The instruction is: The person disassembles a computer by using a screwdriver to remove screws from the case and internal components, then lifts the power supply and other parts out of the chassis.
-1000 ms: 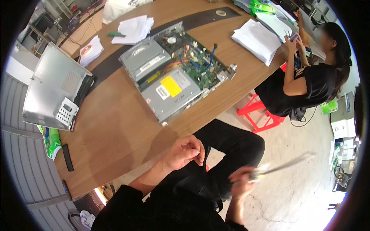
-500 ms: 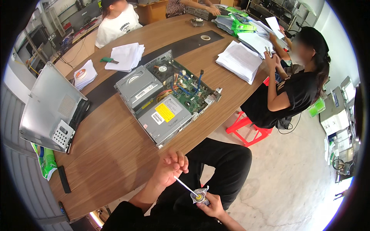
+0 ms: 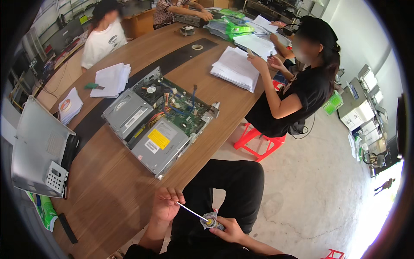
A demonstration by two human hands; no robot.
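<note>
Over my lap, my left hand is closed, its fingertips pinching the upper end of a thin white stick. The stick slants down to the right, its lower end at the round yellow middle of a small crinkled silvery packet. My right hand grips that packet from the right, thumb on top. What the packet contains cannot be made out. Beyond my hands, an opened computer case lies on the wooden table, showing its metal drive boxes, circuit board and coloured cables.
A grey metal cover stands at the table's left. Paper stacks, a tape roll and a green-handled tool lie farther back. A person in black sits at right on a red stool; others are across the table.
The whole view has shifted, so the table and case appear farther left. My left hand's fingers have come down onto the stick's upper end. My right hand still grips the packet.
</note>
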